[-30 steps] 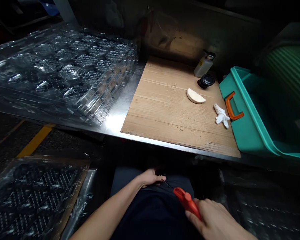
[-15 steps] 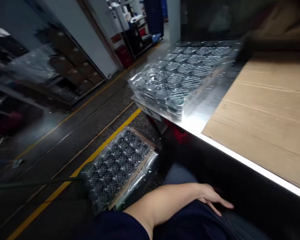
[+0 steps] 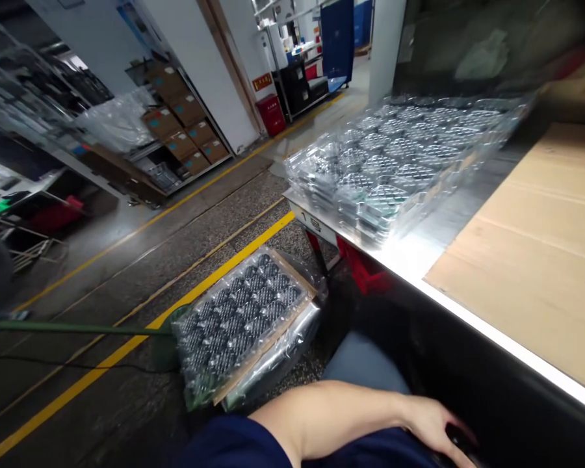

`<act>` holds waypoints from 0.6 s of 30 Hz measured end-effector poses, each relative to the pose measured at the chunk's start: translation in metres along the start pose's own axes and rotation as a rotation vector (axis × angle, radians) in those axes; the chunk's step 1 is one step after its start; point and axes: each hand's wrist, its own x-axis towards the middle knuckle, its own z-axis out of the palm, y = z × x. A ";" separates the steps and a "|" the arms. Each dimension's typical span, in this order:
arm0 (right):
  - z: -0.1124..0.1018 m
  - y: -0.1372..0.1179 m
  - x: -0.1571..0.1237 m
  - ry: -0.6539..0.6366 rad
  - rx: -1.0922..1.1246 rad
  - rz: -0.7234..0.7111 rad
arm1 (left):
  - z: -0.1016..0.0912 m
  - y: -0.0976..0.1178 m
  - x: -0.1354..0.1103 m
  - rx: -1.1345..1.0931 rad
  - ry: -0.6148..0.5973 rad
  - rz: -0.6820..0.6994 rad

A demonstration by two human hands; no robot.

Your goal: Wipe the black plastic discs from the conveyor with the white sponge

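Note:
My left hand [image 3: 433, 426] lies at the bottom edge on my dark lap, its arm coming out of a navy sleeve [image 3: 234, 442]. Its fingers rest on a small black object [image 3: 461, 442], which is mostly cut off by the frame. My right hand is out of view. A stack of clear plastic blister trays [image 3: 385, 169] stands on the steel table top [image 3: 419, 247], next to a pale wooden board [image 3: 531, 227]. Another plastic-wrapped stack of trays [image 3: 244, 325] lies on the floor to my left.
A red crate [image 3: 363, 273] sits under the table, whose lit edge runs to the right. A yellow floor line [image 3: 175, 318] and a green-handled pole [image 3: 78, 328] cross the speckled floor. Shelves of cardboard boxes [image 3: 185, 117] stand across the aisle.
The view has swung left from the board to the aisle. The red-handled tool and my right hand have left view, and my left hand has moved to the lower right.

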 end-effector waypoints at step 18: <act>-0.183 0.187 -0.262 1.836 0.942 0.675 | -0.052 0.040 -0.109 -0.553 0.445 -0.053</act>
